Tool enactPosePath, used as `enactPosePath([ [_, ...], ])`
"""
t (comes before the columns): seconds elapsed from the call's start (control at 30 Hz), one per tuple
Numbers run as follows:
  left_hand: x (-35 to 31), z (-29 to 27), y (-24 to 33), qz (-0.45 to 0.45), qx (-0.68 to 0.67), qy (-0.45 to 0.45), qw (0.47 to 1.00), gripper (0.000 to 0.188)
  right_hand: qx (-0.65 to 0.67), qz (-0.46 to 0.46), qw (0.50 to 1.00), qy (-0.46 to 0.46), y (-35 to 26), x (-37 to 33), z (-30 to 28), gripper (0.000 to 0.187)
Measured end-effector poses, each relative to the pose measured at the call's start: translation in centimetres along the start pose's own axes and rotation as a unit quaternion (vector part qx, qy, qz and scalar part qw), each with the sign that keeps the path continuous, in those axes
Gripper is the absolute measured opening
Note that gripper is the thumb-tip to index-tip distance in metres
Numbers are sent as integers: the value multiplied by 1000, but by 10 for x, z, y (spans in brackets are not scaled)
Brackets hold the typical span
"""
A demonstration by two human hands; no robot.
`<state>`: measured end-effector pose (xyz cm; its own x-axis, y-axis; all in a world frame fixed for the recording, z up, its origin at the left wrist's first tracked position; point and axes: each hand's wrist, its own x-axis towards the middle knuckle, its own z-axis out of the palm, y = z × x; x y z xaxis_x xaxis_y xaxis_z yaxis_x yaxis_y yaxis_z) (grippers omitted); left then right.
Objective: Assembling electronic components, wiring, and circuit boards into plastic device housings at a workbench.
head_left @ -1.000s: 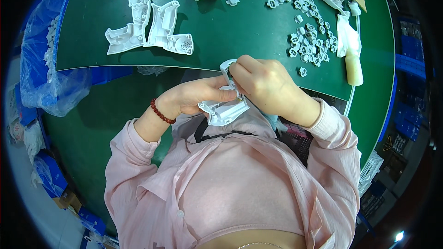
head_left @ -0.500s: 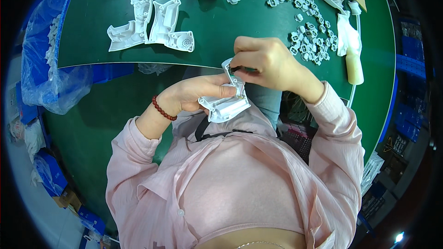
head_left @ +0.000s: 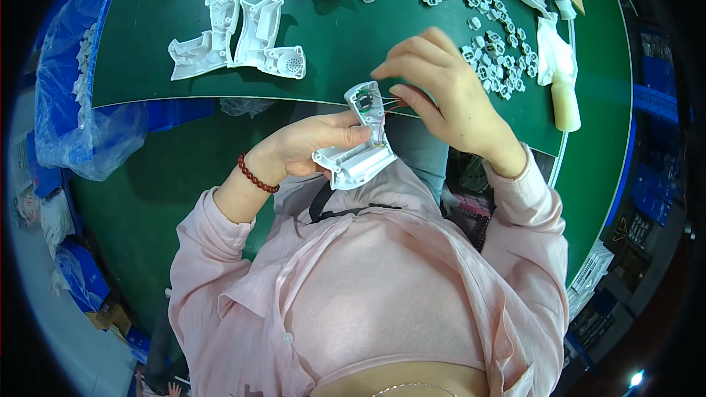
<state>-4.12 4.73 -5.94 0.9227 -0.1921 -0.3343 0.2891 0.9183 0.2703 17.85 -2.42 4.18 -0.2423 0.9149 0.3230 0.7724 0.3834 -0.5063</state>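
Note:
A white plastic shell half (head_left: 362, 167) is gripped in my left hand (head_left: 312, 141), tilted above my lap, its hollow side up and my thumb lying across it. A small green circuit board (head_left: 363, 101) with a dark round part sits in the shell's upper end. Thin red and dark wires (head_left: 392, 105) run out from it toward my right hand (head_left: 450, 95). That hand hovers just right of the shell, thumb and index finger apart. The wires reach the thumb; whether they touch it I cannot tell.
More white shell halves (head_left: 257, 33) lie on the green table (head_left: 353, 51) at the far left. Several small light-grey clips (head_left: 500, 66) are heaped on the right, beside a pale yellow bottle (head_left: 565, 109). Plastic-lined blue bins (head_left: 88, 132) stand left. Another person's hand (head_left: 174, 389) shows lower left.
My right hand has pulled back from the shell's upper end, moving right and spreading its fingers. The circuit board and wires have come into sight. My left hand keeps its hold.

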Motion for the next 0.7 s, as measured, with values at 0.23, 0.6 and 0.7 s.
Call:
enactPosePath([
  [0.23,-1,10,2,15,27,52,998,34,31,85,996,-1,-5,-26,22,21],
  [0.6,-4,10,6,14,-10,55,998,35,-3,17,1000,21,-10,-21,30,27],
  [0.7,-7,8,8,12,-26,62,998,33,-6,17,1000,-17,-10,-20,30,31],
])
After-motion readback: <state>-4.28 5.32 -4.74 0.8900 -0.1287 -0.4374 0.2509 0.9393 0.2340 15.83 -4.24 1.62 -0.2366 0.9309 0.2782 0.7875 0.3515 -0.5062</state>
